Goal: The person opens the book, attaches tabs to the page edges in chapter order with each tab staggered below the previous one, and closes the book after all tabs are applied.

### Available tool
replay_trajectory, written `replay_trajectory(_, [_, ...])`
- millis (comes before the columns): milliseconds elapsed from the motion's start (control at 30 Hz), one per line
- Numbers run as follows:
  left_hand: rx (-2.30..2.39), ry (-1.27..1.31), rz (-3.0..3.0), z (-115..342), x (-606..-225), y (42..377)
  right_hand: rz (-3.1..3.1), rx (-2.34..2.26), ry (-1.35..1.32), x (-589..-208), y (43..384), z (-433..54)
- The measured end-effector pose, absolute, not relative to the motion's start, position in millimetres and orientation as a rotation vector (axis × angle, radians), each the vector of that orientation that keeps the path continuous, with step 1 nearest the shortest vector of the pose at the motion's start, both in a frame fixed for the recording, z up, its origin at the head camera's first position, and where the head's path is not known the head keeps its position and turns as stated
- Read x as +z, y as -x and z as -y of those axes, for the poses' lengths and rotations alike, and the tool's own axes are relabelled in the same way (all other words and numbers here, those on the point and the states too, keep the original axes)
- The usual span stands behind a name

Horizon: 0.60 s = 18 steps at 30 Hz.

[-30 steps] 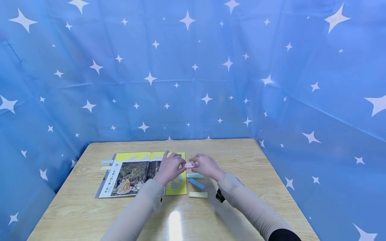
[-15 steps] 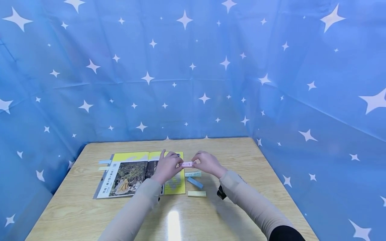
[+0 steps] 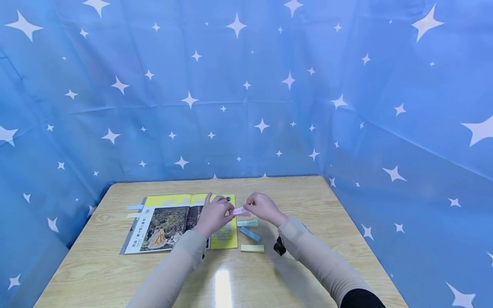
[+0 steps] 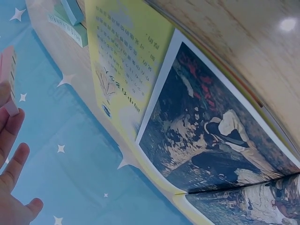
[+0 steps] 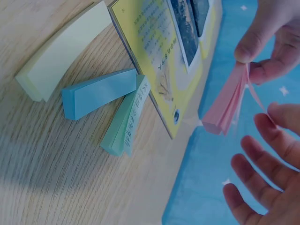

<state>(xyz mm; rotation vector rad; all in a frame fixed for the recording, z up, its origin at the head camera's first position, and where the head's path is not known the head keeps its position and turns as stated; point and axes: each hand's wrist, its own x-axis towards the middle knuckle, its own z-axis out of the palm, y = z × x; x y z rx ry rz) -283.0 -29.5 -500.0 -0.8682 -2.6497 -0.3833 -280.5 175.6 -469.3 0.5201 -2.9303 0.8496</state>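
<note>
A pink sticky-note pad is held above the right page's edge between my two hands. My left hand pinches one end of it, thumb against fingers. With thumb and forefinger, my right hand pinches the free end of its top sheet, which bends away from the fanned pad. The right hand's other fingers are spread in the right wrist view. Below lie a green sticky-note pad with writing, a blue pad and a pale yellow pad.
An open magazine with yellow pages and photos lies left of the pads. Pale blue and pale yellow tabs stick out from its left edge. A starry blue curtain surrounds the wooden table.
My right hand has shifted slightly, and the sheet's right end now rises off the pink pad, which earlier looked flat between both hands. My left hand stays nearly in place.
</note>
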Motion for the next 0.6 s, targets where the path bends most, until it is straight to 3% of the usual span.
replay_trajectory(600, [-0.393,0.831,2.648,33.7,-506.5,280.0,2.884,0.901,-0.58,-467.8,280.4,-173.6])
